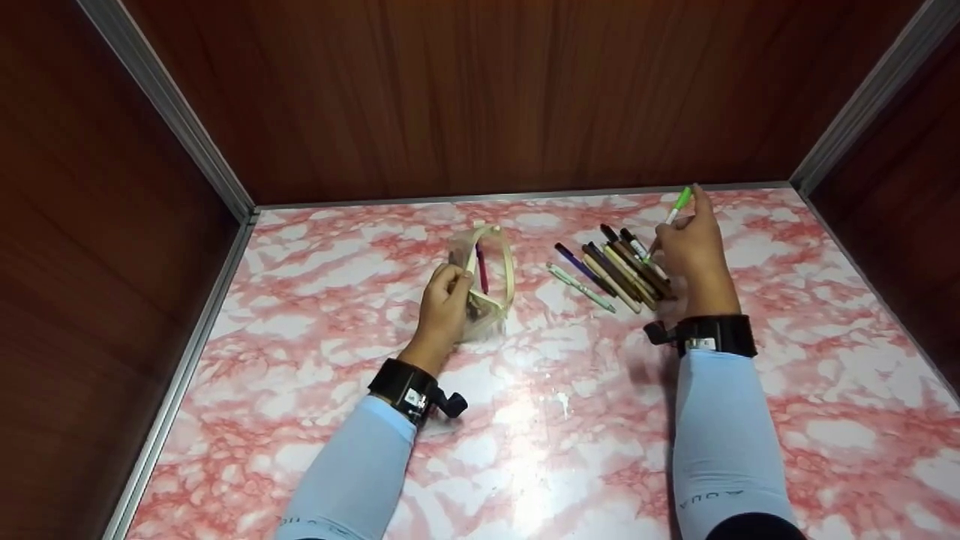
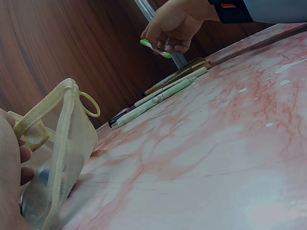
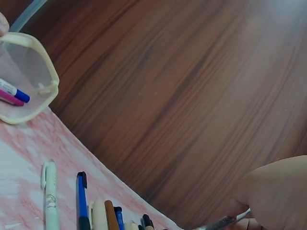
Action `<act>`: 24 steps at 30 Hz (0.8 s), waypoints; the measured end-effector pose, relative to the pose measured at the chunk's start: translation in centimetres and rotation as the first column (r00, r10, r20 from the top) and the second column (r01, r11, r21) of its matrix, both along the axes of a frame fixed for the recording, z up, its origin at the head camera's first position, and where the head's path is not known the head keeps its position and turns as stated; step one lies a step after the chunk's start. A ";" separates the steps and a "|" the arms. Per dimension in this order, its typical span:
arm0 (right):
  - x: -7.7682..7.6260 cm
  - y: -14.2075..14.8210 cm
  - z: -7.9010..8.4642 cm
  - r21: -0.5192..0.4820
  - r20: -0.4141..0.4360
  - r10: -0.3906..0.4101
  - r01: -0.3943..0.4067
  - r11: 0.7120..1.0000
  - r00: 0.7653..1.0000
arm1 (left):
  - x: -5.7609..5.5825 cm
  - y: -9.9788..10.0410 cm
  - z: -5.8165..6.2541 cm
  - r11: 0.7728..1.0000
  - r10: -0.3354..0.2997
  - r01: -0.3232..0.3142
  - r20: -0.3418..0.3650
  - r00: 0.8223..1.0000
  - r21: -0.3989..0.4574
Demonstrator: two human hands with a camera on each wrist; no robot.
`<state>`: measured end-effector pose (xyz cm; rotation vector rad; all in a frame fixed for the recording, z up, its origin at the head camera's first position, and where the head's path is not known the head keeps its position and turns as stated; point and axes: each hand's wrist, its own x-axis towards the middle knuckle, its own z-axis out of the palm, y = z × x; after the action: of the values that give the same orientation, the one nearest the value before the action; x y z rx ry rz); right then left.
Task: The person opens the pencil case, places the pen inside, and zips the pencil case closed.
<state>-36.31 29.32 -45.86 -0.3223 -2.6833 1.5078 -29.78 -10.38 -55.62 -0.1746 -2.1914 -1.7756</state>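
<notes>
Light blue sleeves [image 1: 731, 435] are closest. The left hand [image 1: 445, 301] pinches the edge of a see-through pouch [image 1: 511, 277] with thumb and fingers, and a pink pen [image 1: 482, 271] is inside. The right hand [image 1: 694, 251] has its thumb and fingers tight on a green-ended pen [image 1: 680, 202]; both ends poke out, over a bunch of pens [image 1: 619, 274] on the table [image 1: 570, 457]

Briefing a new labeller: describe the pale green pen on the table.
Head view: on the marbled table, right of the mesh pouch, lie loose pens. The pale green pen is nearest the pouch, its mint barrel unlike its purple and brown neighbours.
</notes>
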 end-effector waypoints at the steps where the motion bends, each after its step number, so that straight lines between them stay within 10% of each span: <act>1: 0.0 -0.1 0.0 -0.003 -0.006 -0.005 0.005 1.000 1.000 | 0.0 0.0 0.0 1.000 -0.003 0.003 0.004 1.000 -0.002; 24: 0.1 -2.8 -0.2 -0.198 -0.182 -0.099 0.062 0.978 0.978 | 0.0 0.0 0.0 1.000 0.004 -0.004 0.016 1.000 -0.016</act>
<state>-36.21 26.49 -46.08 -0.2748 -2.3570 1.6823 -29.81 -10.40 -55.60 -0.1605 -2.2159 -1.7640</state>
